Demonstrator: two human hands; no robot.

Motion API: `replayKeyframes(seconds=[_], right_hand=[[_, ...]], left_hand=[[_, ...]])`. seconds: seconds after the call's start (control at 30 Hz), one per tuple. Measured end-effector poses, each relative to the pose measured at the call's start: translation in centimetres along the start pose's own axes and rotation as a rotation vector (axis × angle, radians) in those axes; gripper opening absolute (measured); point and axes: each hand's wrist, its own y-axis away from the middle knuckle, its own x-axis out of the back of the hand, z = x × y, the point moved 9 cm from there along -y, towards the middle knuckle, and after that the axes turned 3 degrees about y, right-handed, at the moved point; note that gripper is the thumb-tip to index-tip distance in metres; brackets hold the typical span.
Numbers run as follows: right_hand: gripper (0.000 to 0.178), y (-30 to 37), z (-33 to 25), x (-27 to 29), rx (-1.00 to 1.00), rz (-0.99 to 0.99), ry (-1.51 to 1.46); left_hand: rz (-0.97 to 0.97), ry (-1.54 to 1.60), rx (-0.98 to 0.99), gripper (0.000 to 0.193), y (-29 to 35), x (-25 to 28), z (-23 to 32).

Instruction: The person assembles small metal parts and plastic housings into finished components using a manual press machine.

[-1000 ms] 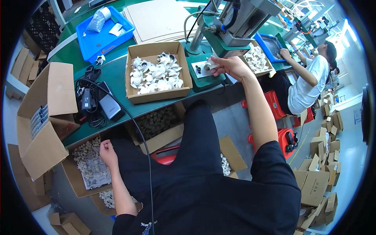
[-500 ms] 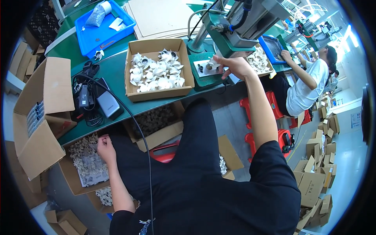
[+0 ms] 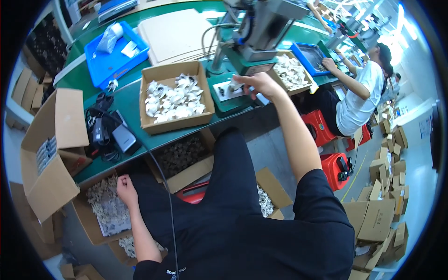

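My right hand (image 3: 261, 85) reaches to the green bench press (image 3: 261, 49). Its thumb and fingers close around a small pale part (image 3: 234, 86) over the metal plate (image 3: 223, 92) of the press base; the fingers partly cover this part. Low at the left, my left hand (image 3: 126, 189) is closed beside my thigh, at the edge of a carton of small beige parts (image 3: 103, 198). Whatever it may hold is hidden. Left of the press, an open carton (image 3: 149, 122) on the bench holds many white bladed plastic parts (image 3: 175, 99).
A blue tray (image 3: 95, 77) with a plastic bag lies at the back left, near flat cardboard sheets (image 3: 172, 30). Black adapters (image 3: 100, 128) and a cable lie by the bench edge. Another carton of white parts (image 3: 290, 72) stands right of the press. A co-worker (image 3: 359, 100) sits farther right.
The whole view has shifted a little. My right hand has closed in on the pale part at the press base. My left hand stays by the carton of beige parts, fingers curled.
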Motion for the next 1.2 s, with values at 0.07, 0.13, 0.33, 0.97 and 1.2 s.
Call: replayKeyframes(seconds=[0.07,0.13,0.33,0.97,1.2], right_hand=[[0.032,-1.8,1.4,0.1,0.124,-0.044,-0.030],[0.027,-3.8,3.1,0.1,0.265,-0.069,-0.187],[0.019,-2.5,-0.4,5.7,0.519,0.507,-0.418],[0.025,-1.1,1.5,0.0,0.693,0.356,-0.397],[0.028,3.8,-1.7,-1.5,0.788,0.550,-0.060]], left_hand=[[-0.011,-0.013,-0.031,0.012,-0.2,-0.9,0.6],[-0.014,-0.001,-0.041,0.012,-0.3,-0.7,-0.1],[-0.025,-0.029,-0.050,0.013,-0.4,0.3,-2.8],[-0.063,-0.020,-0.039,0.016,-0.5,0.6,-0.5],[-0.108,-0.053,-0.061,0.016,-1.0,-1.1,-1.0]])
